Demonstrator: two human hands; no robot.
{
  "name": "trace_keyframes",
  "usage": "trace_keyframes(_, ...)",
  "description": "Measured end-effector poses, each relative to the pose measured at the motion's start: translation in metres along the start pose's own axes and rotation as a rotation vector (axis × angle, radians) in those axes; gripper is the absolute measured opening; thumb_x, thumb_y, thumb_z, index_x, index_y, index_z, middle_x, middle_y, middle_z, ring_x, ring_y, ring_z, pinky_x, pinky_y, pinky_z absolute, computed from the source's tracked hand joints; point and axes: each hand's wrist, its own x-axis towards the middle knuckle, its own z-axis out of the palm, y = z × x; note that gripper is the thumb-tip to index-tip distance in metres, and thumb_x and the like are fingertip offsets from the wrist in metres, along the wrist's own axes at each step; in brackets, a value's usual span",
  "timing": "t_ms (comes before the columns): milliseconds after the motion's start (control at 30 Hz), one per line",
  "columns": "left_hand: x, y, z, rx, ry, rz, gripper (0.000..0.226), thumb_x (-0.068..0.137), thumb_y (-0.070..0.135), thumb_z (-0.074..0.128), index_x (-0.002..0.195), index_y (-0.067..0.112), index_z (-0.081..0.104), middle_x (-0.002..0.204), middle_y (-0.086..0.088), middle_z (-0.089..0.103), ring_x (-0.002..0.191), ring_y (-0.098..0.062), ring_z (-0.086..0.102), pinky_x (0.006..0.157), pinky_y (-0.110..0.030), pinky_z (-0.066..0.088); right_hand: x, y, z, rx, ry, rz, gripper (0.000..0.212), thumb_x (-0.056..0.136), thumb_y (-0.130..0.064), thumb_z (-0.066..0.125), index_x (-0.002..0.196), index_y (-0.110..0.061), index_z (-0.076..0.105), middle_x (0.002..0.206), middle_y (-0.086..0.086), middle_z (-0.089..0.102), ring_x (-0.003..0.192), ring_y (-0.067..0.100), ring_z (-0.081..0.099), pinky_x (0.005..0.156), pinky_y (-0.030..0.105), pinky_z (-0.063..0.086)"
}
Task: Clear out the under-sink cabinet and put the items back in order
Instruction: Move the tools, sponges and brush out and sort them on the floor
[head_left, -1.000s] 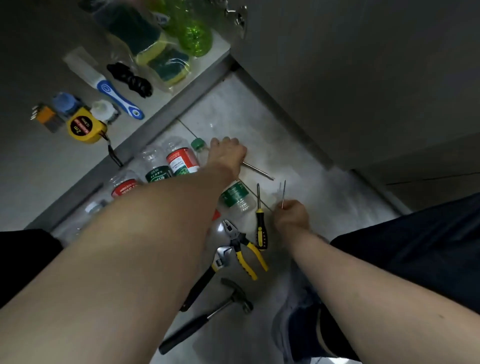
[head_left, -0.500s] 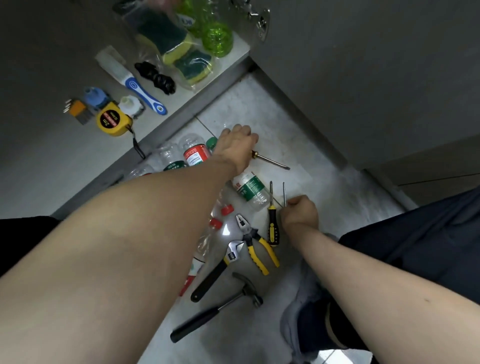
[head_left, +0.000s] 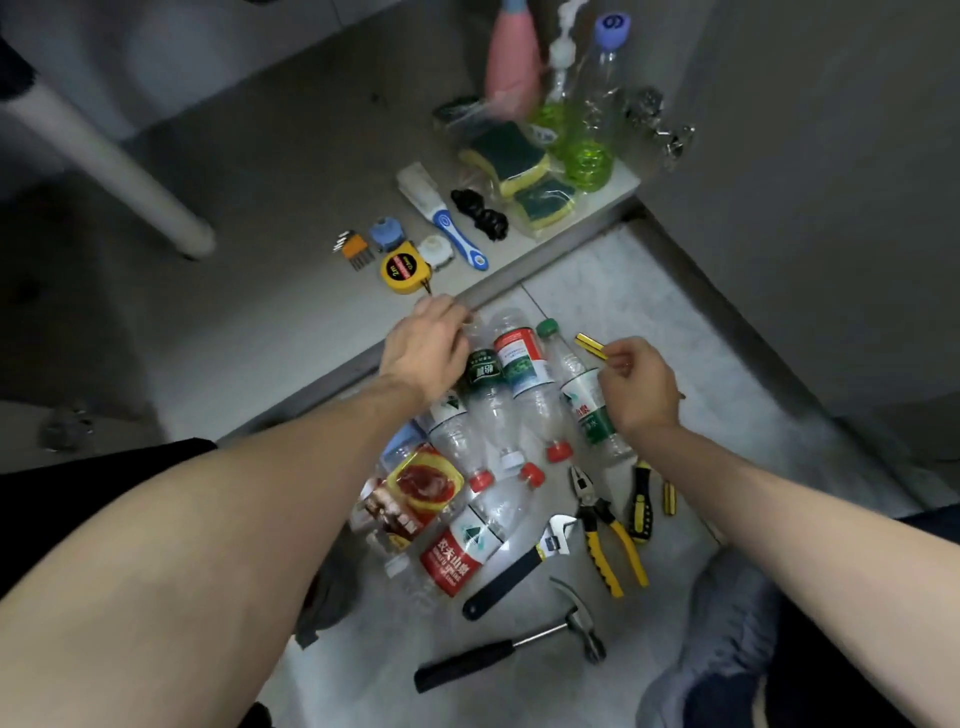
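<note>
The cabinet floor (head_left: 249, 322) holds a yellow tape measure (head_left: 404, 270), an orange hex key set (head_left: 356, 249), a blue-and-white brush (head_left: 457, 228), bagged sponges (head_left: 511, 156) and a green soap bottle (head_left: 576, 150). My left hand (head_left: 426, 343) hovers with curled fingers at the cabinet's front edge, just below the tape measure; what it holds is hidden. My right hand (head_left: 636, 384) is raised over the empty plastic bottles (head_left: 519, 374) on the tiled floor, pinching a small yellow-and-black screwdriver (head_left: 592, 347).
On the tiles lie yellow pliers (head_left: 602, 530), an adjustable wrench (head_left: 519, 566), a hammer (head_left: 519, 644) and a larger screwdriver (head_left: 641, 504). A grey drain pipe (head_left: 104, 156) stands inside at the left. The open cabinet door (head_left: 805, 208) rises on the right. My shoe (head_left: 727, 649) is bottom right.
My left hand left the floor and moved up to the cabinet edge. My right hand rose from beside the tools, now gripping the small yellow screwdriver. The view tilted up into the cabinet.
</note>
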Motion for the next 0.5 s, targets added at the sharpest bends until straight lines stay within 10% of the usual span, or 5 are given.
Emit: trace_keyframes(500,0.028,-0.117,-0.03,-0.239,0.098,-0.529,0.03,0.09,0.021,0.052,0.119,0.017,0.057,0.128,-0.01,0.054,0.116,-0.034,0.054,0.094,-0.048,0.049,0.026,-0.174,0.11,-0.436,-0.261,-0.723,0.047,0.087,-0.024,0.068,0.133,-0.017,0.057,0.132,0.004,0.056,0.128,0.023,0.044,0.104,0.039,0.042)
